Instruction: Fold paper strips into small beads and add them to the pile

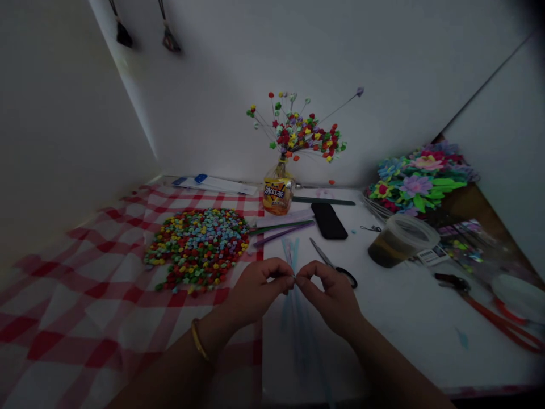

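My left hand (266, 284) and my right hand (327, 292) meet over the white table surface, thumb and forefinger of each pinched together. Between the fingertips is a tiny pale bit of a paper strip (294, 276), mostly hidden by the fingers. Beneath the hands lie long pale blue and lilac paper strips (301, 329). Scissors with black handles (327, 258) rest just beyond my right hand. To the left of my left hand, a heap of small colourful folded paper stars (204, 244) is spread on a red-and-white checked cloth (55, 341).
Behind stands a cut bottle (277, 196) holding stemmed paper stars (302, 133). A black phone (329, 221), purple and green strips (283, 233), a plastic tub (402, 241), pliers (453, 281) with orange-red handles and fuzzy craft flowers (419, 176) lie around. A wall closes the back.
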Motion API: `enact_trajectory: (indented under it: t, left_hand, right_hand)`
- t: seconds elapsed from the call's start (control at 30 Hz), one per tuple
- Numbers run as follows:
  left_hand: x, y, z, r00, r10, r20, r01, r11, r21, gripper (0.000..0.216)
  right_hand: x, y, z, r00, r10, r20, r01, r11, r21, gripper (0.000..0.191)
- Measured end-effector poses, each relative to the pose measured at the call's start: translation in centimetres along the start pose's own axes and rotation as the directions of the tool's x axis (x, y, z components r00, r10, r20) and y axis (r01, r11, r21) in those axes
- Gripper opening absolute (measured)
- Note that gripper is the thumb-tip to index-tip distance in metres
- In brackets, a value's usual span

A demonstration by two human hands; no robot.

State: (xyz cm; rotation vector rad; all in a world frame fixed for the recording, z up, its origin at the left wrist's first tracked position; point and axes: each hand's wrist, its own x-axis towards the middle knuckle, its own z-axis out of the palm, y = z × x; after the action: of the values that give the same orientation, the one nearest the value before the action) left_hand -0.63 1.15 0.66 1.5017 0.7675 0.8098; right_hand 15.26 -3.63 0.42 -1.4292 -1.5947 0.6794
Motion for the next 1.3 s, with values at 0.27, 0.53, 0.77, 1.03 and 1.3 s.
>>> enact_trajectory:
  t: [0.27, 0.53, 0.77, 1.03, 1.3]
  left_hand:
    - [-0.52, 0.02, 0.24, 0.969, 0.201, -0.141, -0.166, 0.959, 0.228, 0.015]
    - [-0.64, 0.15, 0.12, 0.963, 0.232, -0.139, -0.200, 0.957, 0.212, 0.017]
    - [-0.61, 0.31, 0.54, 0.983, 0.073, -0.168, -0.091, 0.990, -0.105, 0.013]
    - [-0.55, 0.61, 0.73, 0.984, -0.022, -0.178, -0.027, 0.964, -0.266, 0.014]
    - [-0.56, 0.67, 0.92, 0.984, -0.010, -0.178, -0.052, 0.939, -0.339, 0.013]
  right_hand:
    - [0.11, 0.00, 0.38, 0.990, 0.139, 0.024, -0.136, 0.895, 0.426, 0.018]
    - [-0.17, -0.16, 0.09, 0.996, 0.081, 0.024, -0.083, 0.915, 0.395, 0.016]
    - [-0.56, 0.14, -0.03, 0.979, -0.155, -0.134, 0.171, 0.978, 0.117, 0.007]
    - [-0.43, -0.06, -0.22, 0.896, -0.402, -0.188, 0.381, 0.914, -0.142, 0.008]
    - [-0.45, 0.13, -0.14, 0.892, -0.401, -0.208, 0.363, 0.911, -0.198, 0.006]
